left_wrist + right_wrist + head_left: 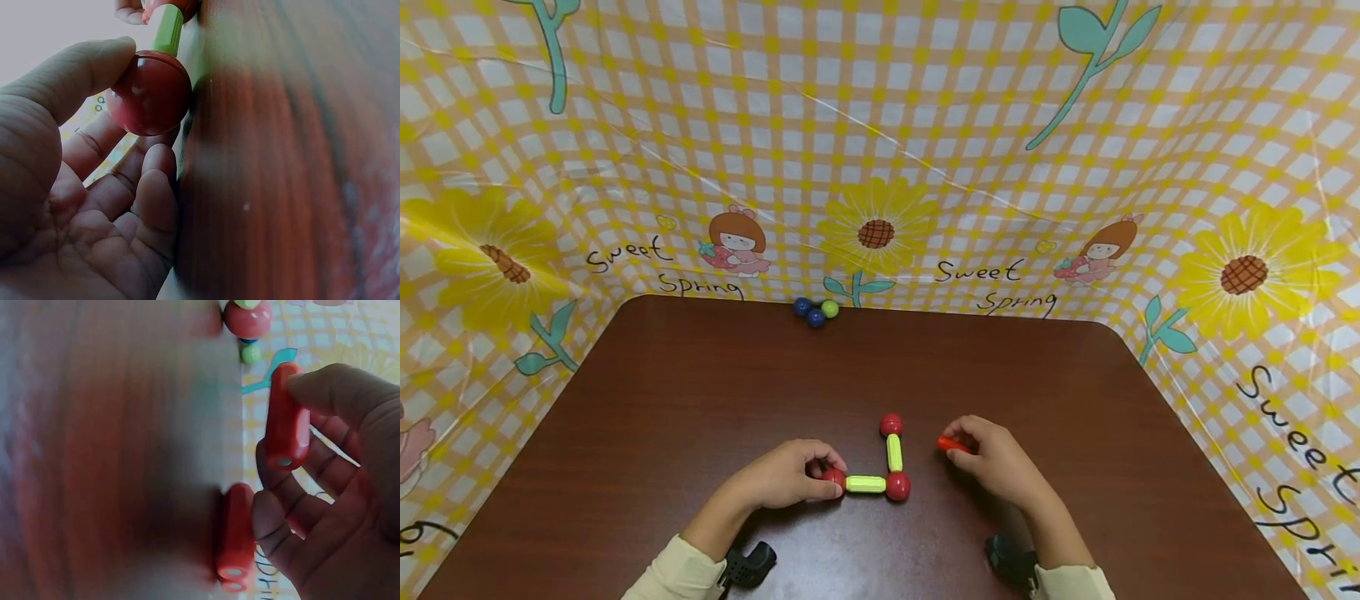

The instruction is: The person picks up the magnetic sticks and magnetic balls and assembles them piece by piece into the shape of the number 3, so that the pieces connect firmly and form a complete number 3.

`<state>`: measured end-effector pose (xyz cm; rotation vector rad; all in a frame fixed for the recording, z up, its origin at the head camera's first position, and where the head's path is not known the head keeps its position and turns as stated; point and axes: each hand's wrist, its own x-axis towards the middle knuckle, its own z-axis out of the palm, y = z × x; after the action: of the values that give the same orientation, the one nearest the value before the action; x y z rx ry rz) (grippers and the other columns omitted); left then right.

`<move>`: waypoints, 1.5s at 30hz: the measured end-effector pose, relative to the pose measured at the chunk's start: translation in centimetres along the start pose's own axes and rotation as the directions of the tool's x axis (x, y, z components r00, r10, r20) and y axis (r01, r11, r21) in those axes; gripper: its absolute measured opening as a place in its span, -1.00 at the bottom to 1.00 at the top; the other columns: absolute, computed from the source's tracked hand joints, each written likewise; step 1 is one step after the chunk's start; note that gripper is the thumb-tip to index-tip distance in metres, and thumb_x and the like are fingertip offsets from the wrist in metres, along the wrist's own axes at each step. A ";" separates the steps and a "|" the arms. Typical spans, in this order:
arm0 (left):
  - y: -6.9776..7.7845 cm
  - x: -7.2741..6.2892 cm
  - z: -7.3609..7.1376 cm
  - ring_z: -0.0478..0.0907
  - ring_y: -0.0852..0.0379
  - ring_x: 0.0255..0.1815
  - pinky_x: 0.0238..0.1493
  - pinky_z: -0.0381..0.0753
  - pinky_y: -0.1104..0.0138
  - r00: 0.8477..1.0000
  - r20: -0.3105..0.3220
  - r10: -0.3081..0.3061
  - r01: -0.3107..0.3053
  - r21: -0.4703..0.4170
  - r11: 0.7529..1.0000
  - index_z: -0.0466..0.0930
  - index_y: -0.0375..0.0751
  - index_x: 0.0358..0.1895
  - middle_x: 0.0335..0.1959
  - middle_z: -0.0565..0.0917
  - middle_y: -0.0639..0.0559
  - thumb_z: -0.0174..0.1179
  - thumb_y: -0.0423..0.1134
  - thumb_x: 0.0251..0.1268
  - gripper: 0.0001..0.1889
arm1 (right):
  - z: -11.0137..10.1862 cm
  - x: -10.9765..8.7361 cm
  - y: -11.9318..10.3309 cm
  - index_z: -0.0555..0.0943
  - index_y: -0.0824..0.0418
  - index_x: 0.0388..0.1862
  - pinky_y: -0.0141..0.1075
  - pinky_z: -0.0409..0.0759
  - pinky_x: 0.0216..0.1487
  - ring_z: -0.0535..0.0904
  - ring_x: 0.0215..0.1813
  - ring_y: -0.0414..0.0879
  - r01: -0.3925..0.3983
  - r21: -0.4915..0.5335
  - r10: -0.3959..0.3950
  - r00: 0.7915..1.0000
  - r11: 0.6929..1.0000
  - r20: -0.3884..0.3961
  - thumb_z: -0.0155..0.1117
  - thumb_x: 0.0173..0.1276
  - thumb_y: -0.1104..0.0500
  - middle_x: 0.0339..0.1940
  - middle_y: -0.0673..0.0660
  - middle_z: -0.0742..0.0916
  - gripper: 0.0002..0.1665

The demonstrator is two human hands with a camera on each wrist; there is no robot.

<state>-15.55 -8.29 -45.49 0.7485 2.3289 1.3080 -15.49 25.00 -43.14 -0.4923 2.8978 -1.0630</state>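
An L-shaped piece lies on the table. A yellow-green rod (866, 484) joins a red ball (150, 97) at its left end to a red corner ball (898, 486). From that corner a second yellow-green rod (894, 454) runs away to another red ball (891, 426). My left hand (790, 477) pinches the left-end ball between thumb and fingers. To the right of the L, my right hand (996, 462) pinches a red-orange rod (287, 419), apart from the L. Red rods (236, 531) lie on the table under this hand, hidden in the head view.
Two blue balls (816, 318) and a green ball (830, 309) sit together at the far edge of the brown table (700, 375). A checked cloth (880, 125) with sunflowers hangs around the back and sides.
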 end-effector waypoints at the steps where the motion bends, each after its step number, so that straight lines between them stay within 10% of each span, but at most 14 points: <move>1: 0.0 0.0 0.0 0.45 0.23 -0.33 -0.29 0.44 0.36 1.000 0.002 0.001 -0.001 0.000 1.000 0.69 -0.04 -0.16 -0.39 0.55 0.19 0.42 -0.21 0.19 -0.83 | 0.1 0.0 0.0 0.64 0.05 -0.20 -0.30 0.48 -0.25 0.49 -0.29 -0.16 -0.009 0.022 0.009 1.000 1.000 0.005 0.38 0.26 0.35 -0.30 -0.08 0.61 -0.78; 45: 0.0 0.0 -0.2 0.45 0.23 -0.38 -0.37 0.44 0.37 1.000 0.003 -0.007 0.007 -0.021 1.000 0.69 -0.05 -0.17 -0.43 0.55 0.18 0.41 -0.23 0.20 -0.85 | 4.2 8.3 -4.9 0.63 0.06 -0.08 -0.27 0.59 -0.31 0.58 -0.35 -0.12 0.143 0.189 -0.175 0.970 0.972 0.168 0.32 0.39 0.25 -0.26 -0.05 0.65 -0.83</move>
<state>-15.65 -8.44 -45.40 0.7346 2.3092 1.3257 -21.43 16.38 -42.48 -0.7803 2.6114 -1.2083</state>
